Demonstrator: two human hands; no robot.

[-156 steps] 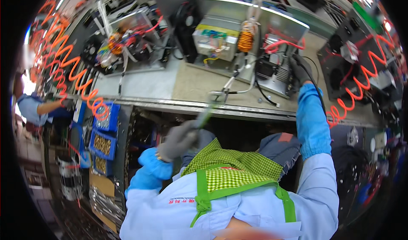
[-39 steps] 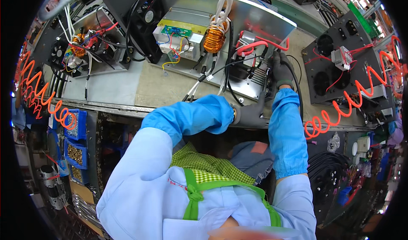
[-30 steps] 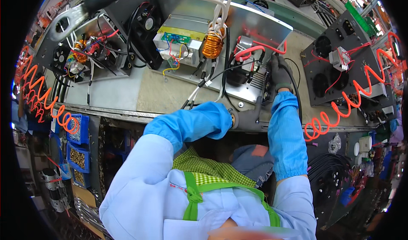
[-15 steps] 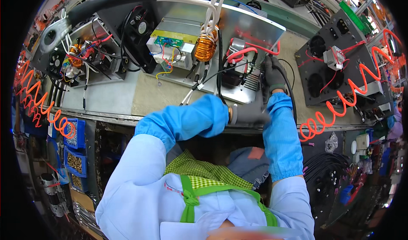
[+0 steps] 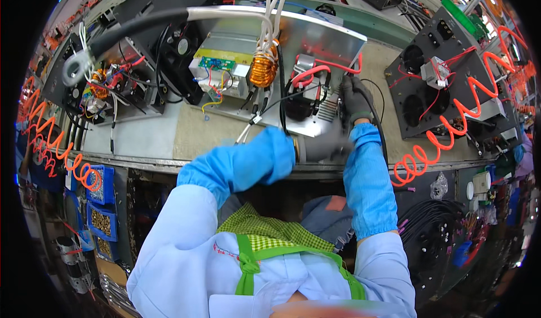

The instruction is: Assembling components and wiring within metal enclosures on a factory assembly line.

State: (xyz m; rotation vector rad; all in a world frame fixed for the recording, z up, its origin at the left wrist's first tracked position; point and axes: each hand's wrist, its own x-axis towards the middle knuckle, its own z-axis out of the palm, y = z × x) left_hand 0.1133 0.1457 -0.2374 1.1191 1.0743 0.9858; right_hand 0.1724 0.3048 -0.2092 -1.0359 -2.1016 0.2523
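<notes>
An open metal chassis (image 5: 296, 42) lies just beyond your gloved left hand (image 5: 324, 147), its fingers too blurred to tell their grip; your gloved right hand (image 5: 355, 99) bends its fingers beside the finned heatsink (image 5: 327, 113), tips hidden, any hold unclear.

Near the centre of the frame, we see the right hand (image 5: 356, 101) gloved in dark grey and the left hand (image 5: 320, 148), blurred, in what looks like the same grey. Both oversleeves (image 5: 369, 183) are bright blue against a pale blue shirt (image 5: 174, 233). At bottom centre, the apron (image 5: 267, 228) is green-and-yellow gingham edged in plain green. Upper centre, we find a copper-orange coil (image 5: 264, 70) and a green circuit board (image 5: 217, 63); at right, a coral-orange spiral hose (image 5: 442, 140); at lower left, blue bins (image 5: 110, 184).
</notes>
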